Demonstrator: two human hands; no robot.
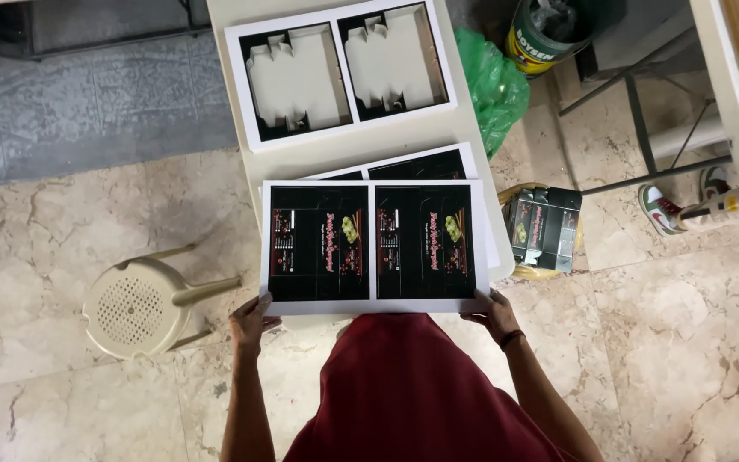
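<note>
Seen from above, a person in a dark red garment (412,393) stands at the near end of a narrow cream-coloured table (361,154) and holds a large white-bordered printed sheet (374,246) bearing two black box layouts side by side. The left hand (250,321) grips the sheet's near left corner, fingers curled under the edge and thumb on top; the right hand (496,312), with a dark band at the wrist, grips the near right corner the same way. The sheet lies flat and square over the near end of the table, its near edge overhanging towards the person.

Directly beneath it, a second printed sheet of the same kind (421,162) shows at the far side, turned slightly askew. Further along the table, well apart from the hands, lies a white sheet frame with two cut-out windows (341,73), each holding a pale, unprinted die-cut box blank.

On the marble floor to the left, a cream plastic stool (143,304) lies tipped on its side. To the right of the table, near the right hand, folded black printed cartons (545,227) sit in a round yellowish basket (523,272). Beyond them are a crumpled green plastic bag (493,85) and a green paint can (545,34). At the far right edge, another person's shoe in white, green and red (662,210) rests beside dark metal furniture legs (643,111).
</note>
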